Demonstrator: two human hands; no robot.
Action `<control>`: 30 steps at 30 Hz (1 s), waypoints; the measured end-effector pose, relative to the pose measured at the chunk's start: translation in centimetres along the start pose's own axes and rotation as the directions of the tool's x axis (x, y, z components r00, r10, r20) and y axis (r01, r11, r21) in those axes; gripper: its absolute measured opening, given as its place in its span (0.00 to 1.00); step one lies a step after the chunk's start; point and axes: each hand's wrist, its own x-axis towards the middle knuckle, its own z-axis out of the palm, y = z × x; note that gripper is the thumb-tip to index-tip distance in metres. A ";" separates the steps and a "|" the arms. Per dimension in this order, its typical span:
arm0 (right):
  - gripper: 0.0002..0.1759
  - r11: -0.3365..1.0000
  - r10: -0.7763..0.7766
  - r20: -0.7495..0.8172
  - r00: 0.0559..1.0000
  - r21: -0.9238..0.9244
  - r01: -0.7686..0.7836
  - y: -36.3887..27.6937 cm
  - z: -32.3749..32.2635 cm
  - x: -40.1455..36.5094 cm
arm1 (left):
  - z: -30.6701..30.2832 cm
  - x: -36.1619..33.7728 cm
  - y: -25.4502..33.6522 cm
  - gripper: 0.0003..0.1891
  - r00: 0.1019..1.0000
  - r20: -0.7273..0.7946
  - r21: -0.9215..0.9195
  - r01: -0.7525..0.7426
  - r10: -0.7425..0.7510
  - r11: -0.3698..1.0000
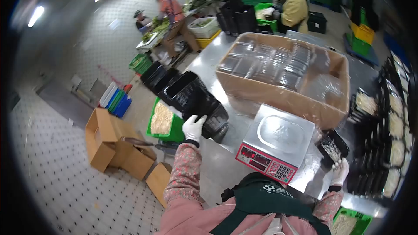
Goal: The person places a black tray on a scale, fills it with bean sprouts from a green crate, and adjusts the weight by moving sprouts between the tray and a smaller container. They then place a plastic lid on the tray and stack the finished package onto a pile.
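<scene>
My left hand, in a white glove, touches the lower end of the stacked black trays at the table's left edge; its fingers are spread against them. At the right, my right hand, also gloved, has its fingers on the near edge of a black tray holding thin white strands. Between my hands sits the scale, its silver plate bare and its red display lit. Beyond the scale, a large cardboard box holds clear plastic lids in plastic wrap.
Stacks of filled black trays line the right side. A green crate with pale contents stands left of the table, near open cardboard boxes. Another green crate is at lower right. Co-workers stand farther back.
</scene>
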 end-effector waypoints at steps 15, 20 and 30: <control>0.05 0.987 -0.160 -0.403 0.901 -0.083 0.138 1.2 -4.6 -16.8 | -0.9 4.0 14.6 0.19 0.890 -0.127 -0.146 -0.453 0.438 0.880; 0.04 0.981 -0.193 -0.359 0.913 -0.084 0.175 2.8 -5.2 -20.9 | 6.3 -12.3 29.2 0.15 0.620 0.271 -0.715 -0.383 0.737 0.585; 0.12 0.811 -0.426 -0.367 0.827 -0.561 0.168 -1.1 -9.7 -34.4 | 22.6 -43.7 30.9 0.14 -0.390 0.236 -0.908 -0.415 0.890 0.059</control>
